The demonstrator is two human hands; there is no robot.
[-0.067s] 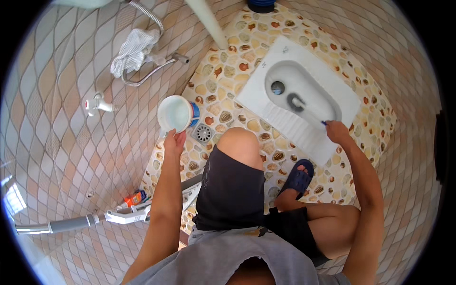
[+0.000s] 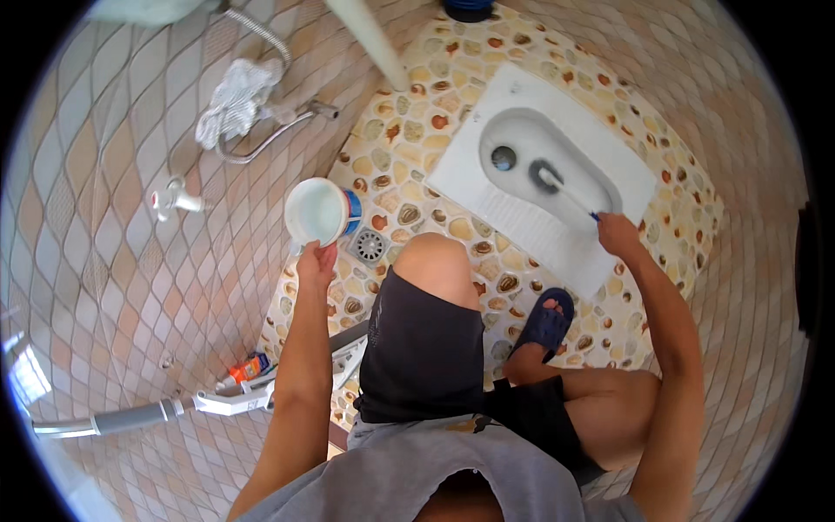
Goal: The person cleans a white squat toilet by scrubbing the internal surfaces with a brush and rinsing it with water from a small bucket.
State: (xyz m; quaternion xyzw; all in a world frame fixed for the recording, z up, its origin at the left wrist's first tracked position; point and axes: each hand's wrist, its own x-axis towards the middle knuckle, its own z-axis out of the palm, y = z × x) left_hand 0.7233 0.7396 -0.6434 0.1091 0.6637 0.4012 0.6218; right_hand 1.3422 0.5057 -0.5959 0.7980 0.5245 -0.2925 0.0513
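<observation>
My right hand (image 2: pixel 618 235) is closed around the blue handle end of a toilet brush (image 2: pixel 571 193). The brush's white shaft reaches over the squat toilet (image 2: pixel 513 207), and its dark round head rests inside the bowl, near the drain hole. My left hand (image 2: pixel 317 259) grips the near rim of a white bucket (image 2: pixel 314 214) with a blue label on its side. Pale liquid shows inside the bucket, which tilts a little toward me.
A floor drain (image 2: pixel 369 247) lies right of the bucket. On the left wall are a tap (image 2: pixel 180 199) and a hose with a whitish cloth (image 2: pixel 238 102). Below them stand a white and grey rail (image 2: pixel 233 401) and an orange bottle (image 2: pixel 249 368). A pale pipe (image 2: pixel 370 42) rises behind.
The brush head has shifted slightly up within the bowl, and its white shaft now shows more plainly. My left hand keeps its hold on the bucket.
</observation>
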